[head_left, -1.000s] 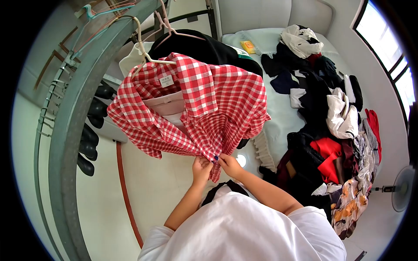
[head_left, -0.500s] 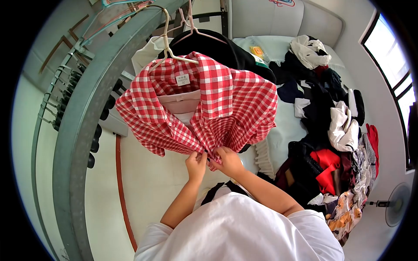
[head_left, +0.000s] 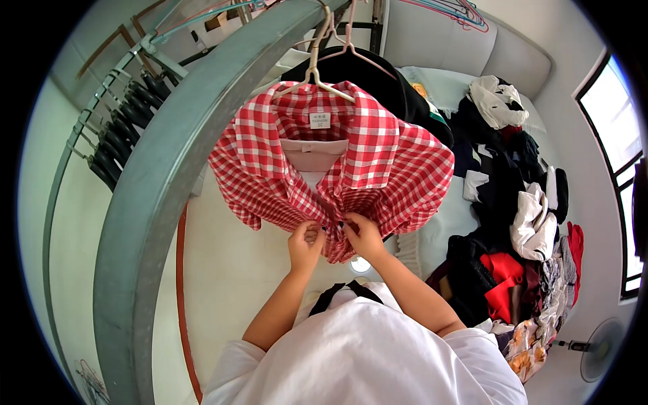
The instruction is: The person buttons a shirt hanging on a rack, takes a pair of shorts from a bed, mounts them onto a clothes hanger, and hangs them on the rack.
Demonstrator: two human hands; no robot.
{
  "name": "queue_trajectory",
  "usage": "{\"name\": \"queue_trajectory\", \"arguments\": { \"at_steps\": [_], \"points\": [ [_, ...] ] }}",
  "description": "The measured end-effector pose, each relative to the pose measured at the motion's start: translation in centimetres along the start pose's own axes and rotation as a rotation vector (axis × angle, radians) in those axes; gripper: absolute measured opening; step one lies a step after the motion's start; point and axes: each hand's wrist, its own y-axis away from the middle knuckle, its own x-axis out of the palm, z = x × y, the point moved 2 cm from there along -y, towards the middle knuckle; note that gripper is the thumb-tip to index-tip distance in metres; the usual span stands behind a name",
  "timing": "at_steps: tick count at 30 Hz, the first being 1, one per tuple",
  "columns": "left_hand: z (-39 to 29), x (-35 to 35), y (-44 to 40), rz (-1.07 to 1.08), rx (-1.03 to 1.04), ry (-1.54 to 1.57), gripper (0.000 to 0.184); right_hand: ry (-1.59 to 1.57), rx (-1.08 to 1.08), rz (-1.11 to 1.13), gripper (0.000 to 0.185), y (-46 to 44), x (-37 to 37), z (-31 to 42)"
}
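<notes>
A red-and-white checked shirt (head_left: 412, 158) hangs in front of me on a cream hanger (head_left: 314, 75), its collar spread and a label showing inside the neck. My left hand (head_left: 308, 241) pinches one front edge of the shirt, partway down the opening. Close beside it, my right hand (head_left: 363, 236) grips the opposite front edge with bent fingers. Both hands are closed on the cloth with a small gap between them. Any button under the fingertips is too small to make out. Pale fabric shows inside the open neck.
A grey metal beam (head_left: 145, 202) curves along my left. Behind the shirt hangs a black garment (head_left: 368, 74). Black hangers (head_left: 125, 128) line a rail at the far left. Heaped clothes (head_left: 503, 270) cover the bed on the right, near a fan (head_left: 603, 349).
My view has swung left, so the shirt sits further right in it. The two hands have spread slightly apart, and both still hold the shirt front.
</notes>
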Motion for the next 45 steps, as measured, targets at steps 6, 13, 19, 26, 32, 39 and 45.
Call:
{"name": "queue_trajectory", "arguments": {
  "at_steps": [6, 13, 19, 26, 32, 39, 45],
  "points": [
    [0.0, 0.5, -1.9, 0.060, -0.067, -0.153, 0.015, -0.069, -0.003, -0.012, 0.016, 0.5, -0.3, -0.4],
    [-3.3, 1.9, -2.3, 0.060, 0.014, -0.316, 0.024, 0.030, -0.036, -0.107, 0.013, 0.6, -0.4, 1.8],
    [-4.6, 2.2, -1.2, -0.044, 0.309, -0.491, 0.019, 0.052, -0.068, -0.132, 0.015, 2.0, 0.3, 2.6],
    [-3.2, 1.5, -1.5, 0.071, 0.242, -0.460, 0.021, -0.067, 0.049, -0.110, 0.015, 2.6, 0.8, 3.1],
    [-1.6, 0.8, -0.8, 0.144, 0.211, -0.285, 0.011, -0.058, -0.039, -0.020, 0.008, 3.1, 2.0, 0.3],
    [-1.3, -1.3, -0.6, 0.371, 0.065, -0.025, 0.027, -0.393, 0.229, 0.068, 0.010, 3.4, 2.0, -0.9],
    [-1.3, -1.4, -0.1, 0.397, 0.031, -0.076, 0.032, -0.205, 0.086, 0.070, 0.012, 3.5, 2.0, -2.1]
  ]
}}
